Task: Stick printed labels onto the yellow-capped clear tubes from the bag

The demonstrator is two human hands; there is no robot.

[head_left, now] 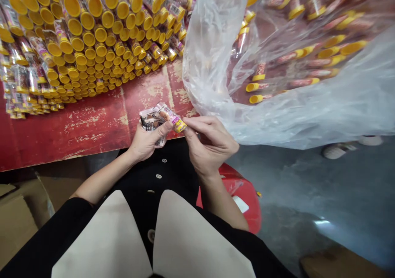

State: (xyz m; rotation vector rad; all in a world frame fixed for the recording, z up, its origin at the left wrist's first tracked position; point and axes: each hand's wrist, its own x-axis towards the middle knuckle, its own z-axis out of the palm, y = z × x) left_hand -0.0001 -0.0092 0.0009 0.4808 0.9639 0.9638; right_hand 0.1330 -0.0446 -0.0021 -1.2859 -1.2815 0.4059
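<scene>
My left hand [145, 142] is closed around a small stack of printed labels [149, 120], held over the front edge of the red table [92, 123]. Its thumb presses on a pink, purple and yellow label [169, 115] lying on top. With thumb and forefinger, my right hand [211, 144] pinches the yellow end of that same label. Whether the labels are flat stickers or sleeves, I cannot tell. Beyond both hands, clear tubes with yellow caps [100, 49] lie piled on their sides, caps toward me.
A large clear plastic bag [210, 70] spreads over the table's right side, with several yellow-capped tubes [259, 86] in or under it. A red stool [247, 195] stands below my right arm. Cardboard boxes [18, 224] are at lower left. A shoe [335, 151] shows on the floor at right.
</scene>
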